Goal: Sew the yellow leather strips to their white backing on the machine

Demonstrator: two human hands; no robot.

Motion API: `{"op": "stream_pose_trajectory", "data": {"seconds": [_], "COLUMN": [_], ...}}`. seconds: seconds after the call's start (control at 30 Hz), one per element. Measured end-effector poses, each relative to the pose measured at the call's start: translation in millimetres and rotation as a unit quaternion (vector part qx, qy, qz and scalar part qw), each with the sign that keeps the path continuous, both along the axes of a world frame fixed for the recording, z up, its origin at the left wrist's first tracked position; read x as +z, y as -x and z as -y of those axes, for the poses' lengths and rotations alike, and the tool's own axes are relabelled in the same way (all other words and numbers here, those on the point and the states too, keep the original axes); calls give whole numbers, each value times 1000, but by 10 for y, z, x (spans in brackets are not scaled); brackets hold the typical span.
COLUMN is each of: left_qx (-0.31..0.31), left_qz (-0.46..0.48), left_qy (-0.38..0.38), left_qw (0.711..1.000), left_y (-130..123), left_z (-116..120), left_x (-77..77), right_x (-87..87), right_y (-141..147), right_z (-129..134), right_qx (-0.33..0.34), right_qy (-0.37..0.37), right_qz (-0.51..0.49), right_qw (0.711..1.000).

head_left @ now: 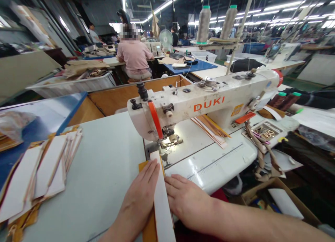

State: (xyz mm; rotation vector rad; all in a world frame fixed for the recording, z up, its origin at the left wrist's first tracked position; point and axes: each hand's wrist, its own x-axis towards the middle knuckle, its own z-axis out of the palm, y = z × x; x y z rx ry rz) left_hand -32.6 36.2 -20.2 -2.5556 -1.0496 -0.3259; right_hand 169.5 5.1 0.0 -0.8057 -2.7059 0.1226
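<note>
A long white strip [161, 200] lies over a mustard-yellow piece [149, 226] on the sewing machine bed, its far end just short of the lit presser foot [170, 141]. My left hand [141, 189] rests flat on the strip's left side, fingers stretched out together toward the machine. Against its right edge, my right hand [185, 196] lies with fingers extended and the tips touching the edge; its thumb is hidden. The white machine head [183, 106] marked DUKI stands right in front of both hands.
Stacks of white-and-yellow strips [49, 168] lie at left on the table. More strips [210, 128] sit behind the machine arm. At right are a tray of small metal parts [267, 132] and a cardboard box [282, 196]. A person in pink [134, 55] sits ahead.
</note>
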Motion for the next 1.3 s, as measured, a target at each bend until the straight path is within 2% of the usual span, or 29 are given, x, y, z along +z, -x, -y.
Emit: {"op": "stream_pose_trajectory", "data": {"seconds": [0.17,0.33,0.6,0.83,1.13,1.3], "left_qx": [-13,-1,-10,-1,-12,-14], "left_qz": [1,5,17,5,21,-2], "left_qy": [-1,9,-17,35,-4,-23], "left_qw": [1000,1000,1000,999,1000,1000], "left_y": [10,34,29,59,52,49], "left_z": [0,-4,-4,-4,-7,-2], "left_x": [-3,-51,-59,-76,-68,-45], "right_x": [23,31,7,16,18,42], "right_y": [-6,-10,-9,-12,-14,-12], "right_z": [-2,-10,-3,-9,-11,-15], "right_qx": [1,7,10,15,11,12], "right_qy": [11,14,17,27,26,23], "right_qz": [0,4,-2,-2,1,0], "right_qw": [1000,1000,1000,1000,1000,1000]}}
